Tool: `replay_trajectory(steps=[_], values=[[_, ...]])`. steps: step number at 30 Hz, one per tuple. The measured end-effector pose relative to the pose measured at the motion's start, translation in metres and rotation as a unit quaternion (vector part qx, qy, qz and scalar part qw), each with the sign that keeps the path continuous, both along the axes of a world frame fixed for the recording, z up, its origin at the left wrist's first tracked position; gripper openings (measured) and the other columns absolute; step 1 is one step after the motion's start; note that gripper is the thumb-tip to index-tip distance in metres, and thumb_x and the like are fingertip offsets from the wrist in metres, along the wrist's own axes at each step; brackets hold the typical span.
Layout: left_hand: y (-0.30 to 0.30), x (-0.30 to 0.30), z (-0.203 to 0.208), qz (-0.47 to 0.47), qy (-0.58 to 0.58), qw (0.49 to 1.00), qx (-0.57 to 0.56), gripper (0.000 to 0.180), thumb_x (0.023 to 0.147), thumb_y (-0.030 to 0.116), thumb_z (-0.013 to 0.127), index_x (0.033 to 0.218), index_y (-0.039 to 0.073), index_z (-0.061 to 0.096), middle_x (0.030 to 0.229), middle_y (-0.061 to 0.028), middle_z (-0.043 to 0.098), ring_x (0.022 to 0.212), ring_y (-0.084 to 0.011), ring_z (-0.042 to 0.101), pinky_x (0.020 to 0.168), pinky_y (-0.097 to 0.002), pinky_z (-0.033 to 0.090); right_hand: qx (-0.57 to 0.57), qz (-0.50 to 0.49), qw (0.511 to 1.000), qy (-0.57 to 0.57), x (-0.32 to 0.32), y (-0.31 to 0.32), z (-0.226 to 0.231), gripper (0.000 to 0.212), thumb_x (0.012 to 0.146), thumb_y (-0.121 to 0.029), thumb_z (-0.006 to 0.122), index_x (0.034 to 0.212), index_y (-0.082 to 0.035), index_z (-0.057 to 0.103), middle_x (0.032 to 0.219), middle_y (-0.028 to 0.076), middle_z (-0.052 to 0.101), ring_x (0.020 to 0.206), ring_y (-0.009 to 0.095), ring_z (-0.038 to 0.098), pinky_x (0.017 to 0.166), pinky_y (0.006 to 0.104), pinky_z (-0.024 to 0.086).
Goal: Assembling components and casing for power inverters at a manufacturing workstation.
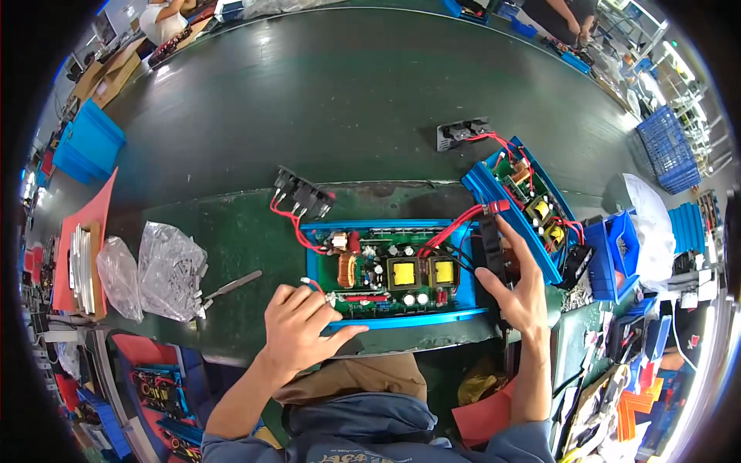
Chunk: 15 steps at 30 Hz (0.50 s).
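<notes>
In front of me lies a blue metal housing [386, 322] with a green circuit board [370, 270] inside, carrying yellow transformers and a copper coil. My left hand [301, 322] is curled at the housing's near left corner, its thumb along the near wall. My right hand [521, 289] grips a black end panel [491, 243] standing at the housing's right end. Thick red wires [455, 228] and black wires run from the board toward this panel. Another black panel with sockets [301, 193] lies beyond the left end, joined by red wires.
A second blue housing [525, 208] with its board lies at an angle to the right, wired to a socket panel [463, 133]. On the left are tweezers [231, 284] and plastic bags of small metal parts [171, 270]. Blue bins [614, 255] stand right. Other people work across the table.
</notes>
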State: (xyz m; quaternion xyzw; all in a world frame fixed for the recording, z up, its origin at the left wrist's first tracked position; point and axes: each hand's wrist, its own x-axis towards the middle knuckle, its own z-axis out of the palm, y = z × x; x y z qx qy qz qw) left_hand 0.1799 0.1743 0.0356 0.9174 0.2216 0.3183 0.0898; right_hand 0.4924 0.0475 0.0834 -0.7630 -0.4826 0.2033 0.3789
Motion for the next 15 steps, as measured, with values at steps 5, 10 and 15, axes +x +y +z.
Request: replay_trajectory(steps=[5, 10, 15], values=[[-0.008, -0.007, 0.003, 0.04, 0.011, 0.999, -0.009, 0.044, 0.057, 0.037, 0.095, 0.066, 0.015, 0.059, 0.066, 0.0001, 0.047, 0.066, -0.022, 0.048, 0.065, -0.036, 0.034, 0.034, 0.005, 0.995, 0.096, -0.006, -0.001, -0.02, 0.073, 0.088, -0.017, 0.072, 0.152, 0.001, 0.042, 0.125, 0.013, 0.063, 0.115, 0.021, 0.06, 0.102, 0.0362, 0.045], [-0.002, -0.014, -0.006, 0.056, 0.008, 0.998, -0.017, 0.042, 0.058, 0.034, 0.096, 0.07, 0.015, 0.06, 0.069, -0.0004, 0.048, 0.068, -0.0226, 0.051, 0.066, -0.0367, 0.037, 0.016, 0.016, 1.0, -0.022, -0.007, 0.013, -0.034, 0.057, 0.096, -0.024, 0.068, 0.143, 0.003, 0.049, 0.126, 0.021, 0.063, 0.114, 0.029, 0.062, 0.102, 0.0374, 0.046], [-0.001, -0.031, -0.005, 0.047, 0.015, 0.997, -0.055, 0.04, 0.066, 0.032, 0.092, 0.091, 0.013, 0.067, 0.086, -0.0003, 0.061, 0.079, -0.0243, 0.06, 0.071, -0.0385, 0.043, 0.054, -0.057, 0.997, -0.027, -0.016, 0.002, -0.039, 0.05, 0.096, -0.013, 0.066, 0.14, 0.003, 0.051, 0.123, 0.022, 0.06, 0.11, 0.033, 0.061, 0.097, 0.0399, 0.048]])
